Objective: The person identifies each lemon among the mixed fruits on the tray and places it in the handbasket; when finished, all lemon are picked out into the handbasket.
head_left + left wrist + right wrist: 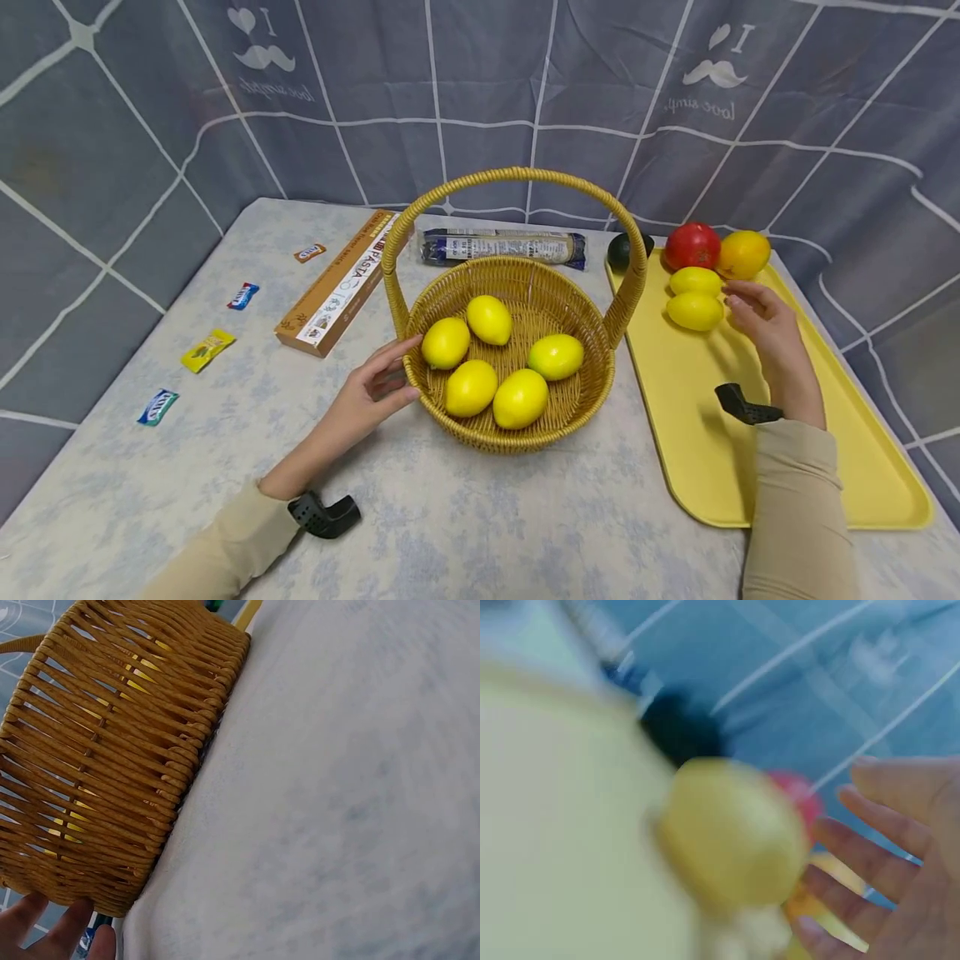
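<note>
A wicker basket (pixel 510 442) with a tall arched handle stands in the middle, and several lemons (pixel 520 400) lie inside it. My left hand (pixel 375 383) rests against its left side, fingertips and thumb right at the rim. The left wrist view shows those fingers (pixel 71 922) against the woven wall. Two more lemons (pixel 694 311) lie close together on the yellow tray (pixel 697 467). Beside them my right hand (pixel 772 342) hovers with spread, loosely bent fingers and nothing in its grasp. In the right wrist view, a blurred lemon (pixel 735 832) appears just ahead of the fingertips.
At the tray's far end sit a red fruit (pixel 692 247), an orange-yellow fruit (pixel 742 254) and a dark green one (pixel 628 250). A pasta box (pixel 345 283) and several small candy packets (pixel 207 350) lie left; a clear-wrapped package (pixel 502 247) lies behind the basket.
</note>
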Demonstrator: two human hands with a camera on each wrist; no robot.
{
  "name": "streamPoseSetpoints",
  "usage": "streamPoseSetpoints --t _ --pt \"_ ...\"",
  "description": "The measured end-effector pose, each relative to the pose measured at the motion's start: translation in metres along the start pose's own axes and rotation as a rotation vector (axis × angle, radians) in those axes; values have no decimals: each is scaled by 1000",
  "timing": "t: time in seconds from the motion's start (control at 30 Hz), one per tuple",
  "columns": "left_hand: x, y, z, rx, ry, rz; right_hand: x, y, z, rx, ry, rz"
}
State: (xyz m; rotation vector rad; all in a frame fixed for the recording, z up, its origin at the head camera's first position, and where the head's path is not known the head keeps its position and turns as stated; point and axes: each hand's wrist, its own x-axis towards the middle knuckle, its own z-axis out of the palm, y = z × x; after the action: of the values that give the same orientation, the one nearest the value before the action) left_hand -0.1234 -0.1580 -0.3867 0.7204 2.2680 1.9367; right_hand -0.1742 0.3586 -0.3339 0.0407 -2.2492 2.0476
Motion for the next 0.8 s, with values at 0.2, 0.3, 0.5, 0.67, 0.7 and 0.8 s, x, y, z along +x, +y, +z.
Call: streamPoseSetpoints --t 0.2,0.3,0.5,0.67,0.7,0.8 --pt "0 -1 0 1 1 -1 7 21 7 -532 -84 21" --pt "0 0 0 1 -1 0 13 23 23 -572 -189 1" --pt "1 0 1 -10 -7 3 21 29 53 -602 -217 31" --pt "1 -2 3 -24 -12 -2 13 8 49 -557 -100 19" --pt "1 -3 3 -26 -16 -1 9 -2 46 -525 -73 2" --pt "1 -3 3 -22 -20 2 -8 -38 35 -342 -72 -87"
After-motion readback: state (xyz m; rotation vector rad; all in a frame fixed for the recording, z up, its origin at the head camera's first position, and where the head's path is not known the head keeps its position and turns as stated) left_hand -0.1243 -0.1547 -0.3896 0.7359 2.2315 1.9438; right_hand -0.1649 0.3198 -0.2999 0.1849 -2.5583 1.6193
